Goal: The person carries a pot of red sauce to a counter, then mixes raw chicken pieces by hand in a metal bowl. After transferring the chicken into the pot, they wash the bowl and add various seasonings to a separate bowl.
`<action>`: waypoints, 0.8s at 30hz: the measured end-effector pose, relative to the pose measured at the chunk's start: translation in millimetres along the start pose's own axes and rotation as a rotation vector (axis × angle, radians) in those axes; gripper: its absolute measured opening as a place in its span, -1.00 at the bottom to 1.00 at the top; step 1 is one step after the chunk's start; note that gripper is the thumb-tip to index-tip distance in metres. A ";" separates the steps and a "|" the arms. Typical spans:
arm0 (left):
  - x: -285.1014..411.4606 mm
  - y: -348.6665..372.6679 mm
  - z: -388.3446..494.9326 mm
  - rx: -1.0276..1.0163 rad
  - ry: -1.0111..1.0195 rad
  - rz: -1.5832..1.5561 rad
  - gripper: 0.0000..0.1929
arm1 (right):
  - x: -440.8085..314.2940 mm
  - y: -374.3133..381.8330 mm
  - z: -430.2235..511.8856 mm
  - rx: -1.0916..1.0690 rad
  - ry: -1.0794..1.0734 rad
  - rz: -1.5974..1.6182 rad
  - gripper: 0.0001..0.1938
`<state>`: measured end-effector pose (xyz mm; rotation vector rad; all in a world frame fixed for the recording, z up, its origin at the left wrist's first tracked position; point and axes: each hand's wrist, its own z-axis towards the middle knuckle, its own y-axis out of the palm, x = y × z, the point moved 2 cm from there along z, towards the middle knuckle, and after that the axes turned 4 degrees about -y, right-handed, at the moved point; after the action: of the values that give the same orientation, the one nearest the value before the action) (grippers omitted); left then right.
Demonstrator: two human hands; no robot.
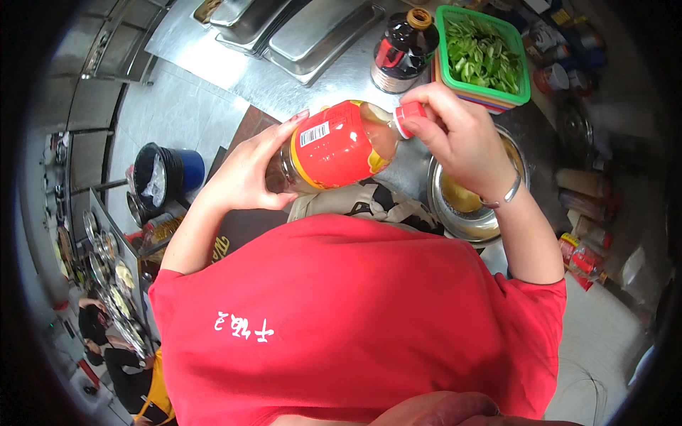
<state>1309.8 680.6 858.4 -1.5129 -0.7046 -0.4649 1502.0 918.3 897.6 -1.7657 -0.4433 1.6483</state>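
A large clear plastic bottle [334,146] with a red and yellow label lies tilted across my front, its neck to the right. My left hand [261,162] grips it around the base end. The fingers of my right hand [453,130] pinch the red cap [409,118] at the neck; whether the cap is loose cannot be seen. Under my right wrist sits a round metal bowl [434,186] with something yellow inside, partly hidden by the arm. Beyond the bottle stands a dark sauce bottle [400,53] with a brownish top.
A green plastic basket [525,80] of green leaves sits at the back right. Rectangular steel pans [319,37] rest on the steel counter [208,69]. To the left are a black-lined bin [146,175] and a shelf with metal bowls. People [128,373] stand at the far lower left.
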 end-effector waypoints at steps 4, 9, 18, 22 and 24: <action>-3.8 0.9 9.5 -0.002 -0.004 0.065 0.05 | 11.9 2.6 -6.7 0.103 -0.263 0.106 -0.68; -0.5 0.1 25.7 -0.002 0.000 0.121 0.06 | 30.6 1.6 -4.7 0.075 0.142 0.293 -0.67; -3.2 -5.7 45.5 0.019 0.037 0.218 0.05 | 57.7 1.1 -6.4 0.146 -0.126 0.349 -0.75; -4.6 -7.1 50.9 0.016 0.044 0.198 0.05 | 62.5 -0.6 -8.8 0.244 -0.150 0.427 -0.72; -3.6 -8.7 52.7 0.013 0.054 0.225 0.06 | 63.5 -0.2 -7.1 0.289 -0.059 0.414 -0.75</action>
<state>1294.5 731.9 858.3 -1.5403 -0.4869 -0.3285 1518.0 958.4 850.4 -1.6655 0.1464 1.9357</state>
